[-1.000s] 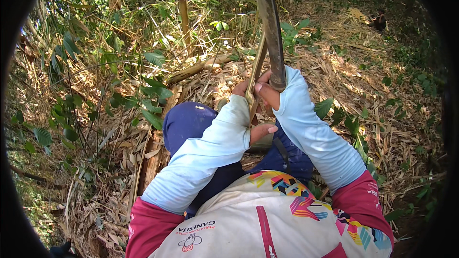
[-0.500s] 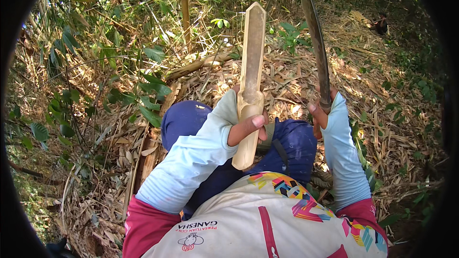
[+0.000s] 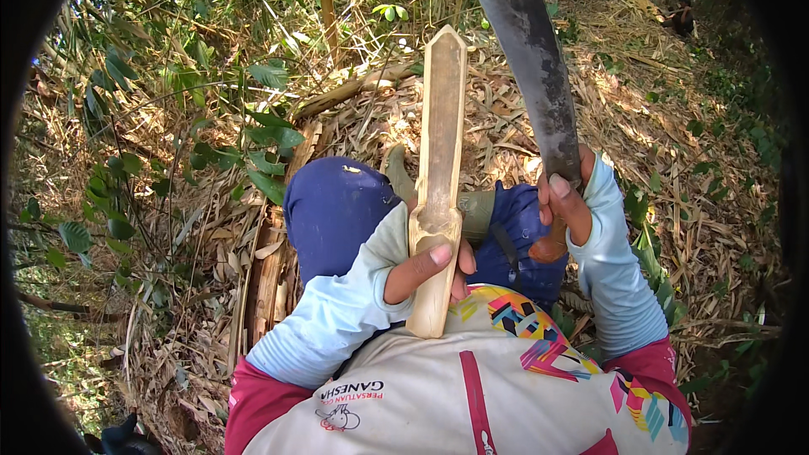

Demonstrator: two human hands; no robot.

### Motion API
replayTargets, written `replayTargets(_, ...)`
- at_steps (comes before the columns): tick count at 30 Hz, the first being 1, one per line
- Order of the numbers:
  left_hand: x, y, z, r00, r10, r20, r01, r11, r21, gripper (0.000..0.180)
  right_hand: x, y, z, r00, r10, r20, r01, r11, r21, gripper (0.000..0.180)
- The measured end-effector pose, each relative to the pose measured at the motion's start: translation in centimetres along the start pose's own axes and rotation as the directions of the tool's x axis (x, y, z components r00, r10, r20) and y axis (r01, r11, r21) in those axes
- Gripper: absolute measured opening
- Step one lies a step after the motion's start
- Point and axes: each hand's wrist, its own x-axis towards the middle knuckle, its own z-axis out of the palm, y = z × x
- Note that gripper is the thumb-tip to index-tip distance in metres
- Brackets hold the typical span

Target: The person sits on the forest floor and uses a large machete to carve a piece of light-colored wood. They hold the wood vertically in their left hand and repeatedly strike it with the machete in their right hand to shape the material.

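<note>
My left hand [image 3: 425, 273] is closed around the lower part of a split bamboo piece [image 3: 442, 131], thumb across its hollow face. The piece stands nearly upright before me, pointed at the top, with a node bulging just above the thumb and its lower end close to my shirt. My right hand [image 3: 569, 202] grips a machete [image 3: 533, 59] by its brown handle, whose rounded end shows below the fingers. The dark, mottled blade rises up and leftward, its flat side turned to me, its tip cut off by the top edge. Blade and bamboo are apart.
My bent knees [image 3: 337, 211] in blue trousers are below the hands. Dry leaves [image 3: 497, 126] cover the ground. A fallen branch [image 3: 354, 91] lies ahead, a cut stump [image 3: 325, 13] stands beyond it, and leafy plants [image 3: 270, 152] grow at the left. Split wood [image 3: 268, 274] lies beside my left knee.
The bamboo piece has come down and nearer to my body in my left hand. In my right hand the machete has turned, showing its broad side, and leans further left.
</note>
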Motion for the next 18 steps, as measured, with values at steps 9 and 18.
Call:
replayTargets(9, -2.1, -6.2, -1.0, 0.991, -0.019, 0.129, 0.065, 0.929, -0.365, 0.064, 2.8, -2.6, 2.6, 0.982, 0.125, 0.140, -0.081, 0.954, -0.289, 0.038)
replayTargets(18, -2.0, -4.9, -1.0, 0.998, -0.047, 0.041, 0.058, 0.942, -0.330, 0.079, 6.3, -2.6, 4.8, 0.943, 0.006, 0.332, 0.167, 0.857, -0.488, 0.046)
